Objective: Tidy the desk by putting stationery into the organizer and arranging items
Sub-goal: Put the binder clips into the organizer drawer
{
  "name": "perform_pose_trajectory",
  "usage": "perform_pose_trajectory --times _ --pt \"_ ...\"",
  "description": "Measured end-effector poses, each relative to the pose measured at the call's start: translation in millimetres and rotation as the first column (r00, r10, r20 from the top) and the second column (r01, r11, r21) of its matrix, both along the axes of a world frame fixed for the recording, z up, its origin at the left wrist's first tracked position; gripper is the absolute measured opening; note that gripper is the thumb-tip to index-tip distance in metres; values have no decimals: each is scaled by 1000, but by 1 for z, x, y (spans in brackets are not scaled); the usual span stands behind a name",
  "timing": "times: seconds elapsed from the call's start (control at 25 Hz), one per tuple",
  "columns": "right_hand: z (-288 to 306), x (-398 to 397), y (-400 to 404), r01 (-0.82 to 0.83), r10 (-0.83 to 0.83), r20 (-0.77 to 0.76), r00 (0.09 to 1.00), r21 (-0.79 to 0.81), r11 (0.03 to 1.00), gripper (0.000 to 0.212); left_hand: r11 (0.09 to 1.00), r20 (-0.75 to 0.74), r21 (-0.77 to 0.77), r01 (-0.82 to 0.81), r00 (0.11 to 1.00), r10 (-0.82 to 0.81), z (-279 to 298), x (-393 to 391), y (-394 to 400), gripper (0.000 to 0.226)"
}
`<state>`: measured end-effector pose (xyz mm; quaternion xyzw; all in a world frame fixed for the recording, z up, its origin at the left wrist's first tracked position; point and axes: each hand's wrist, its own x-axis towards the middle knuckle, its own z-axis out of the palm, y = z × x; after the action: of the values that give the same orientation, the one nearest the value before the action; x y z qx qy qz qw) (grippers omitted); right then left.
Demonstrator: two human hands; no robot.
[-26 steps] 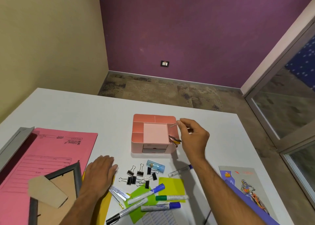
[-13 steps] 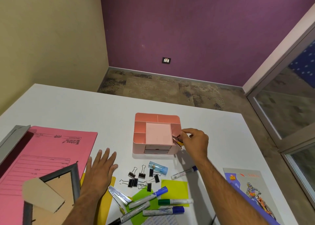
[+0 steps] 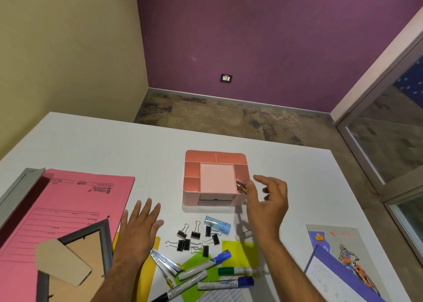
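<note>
A pink organizer (image 3: 215, 157) stands in the middle of the white desk, with pens (image 3: 241, 186) leaning in its right compartment. My right hand (image 3: 267, 201) hovers just right of it, fingers spread and holding nothing. My left hand (image 3: 138, 229) lies flat on the desk, palm down, left of several black binder clips (image 3: 194, 238). Near the front edge lie markers (image 3: 206, 264), a green-capped marker (image 3: 238, 271), a blue-capped marker (image 3: 225, 283), a clear blue case (image 3: 217, 225) and a metal clip (image 3: 166, 264).
A pink folder (image 3: 68, 201) and a grey picture frame (image 3: 75, 256) cover the left side. Green and yellow sticky notes (image 3: 240, 252) lie under the markers. A notebook with a motorbike cover (image 3: 338, 258) sits at the front right. The desk's far edge meets carpeted floor.
My right hand dropped a pen into the organizer's right compartment, let it go and opened, drawing back slightly. My left hand spread its fingers flat.
</note>
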<state>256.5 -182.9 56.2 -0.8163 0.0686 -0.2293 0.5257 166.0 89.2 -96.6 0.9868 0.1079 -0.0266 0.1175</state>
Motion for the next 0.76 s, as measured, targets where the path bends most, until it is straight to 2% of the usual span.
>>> perform_pose_trajectory --times 0.04,0.12,0.16,0.24,0.28,0.36,0.76 --pt "1 -12 5 -27 31 -41 999 94 995 11 1000 3 1 1 1000 -1 0 0 0 70" --pt "-9 -32 16 -28 124 -245 962 361 932 7 1000 4 2 3 1000 -3 0 0 0 70" --pt "-18 -36 21 55 177 -387 905 517 854 5 1000 3 3 4 1000 -4 0 0 0 70" --pt "-34 -37 31 339 327 -607 724 726 598 17 1000 -1 3 2 1000 -2 -1 0 0 70" --pt "-40 -35 35 441 396 -632 666 762 475 24 1000 -4 3 -1 1000 1 -1 -1 1 70" --pt "-49 -30 44 487 469 -611 638 792 369 32 1000 -6 4 -6 1000 6 -2 -1 1 69" --pt "-65 -11 73 477 520 -508 686 854 205 38 1000 3 22 -5 1000 5 -4 1 1 71"
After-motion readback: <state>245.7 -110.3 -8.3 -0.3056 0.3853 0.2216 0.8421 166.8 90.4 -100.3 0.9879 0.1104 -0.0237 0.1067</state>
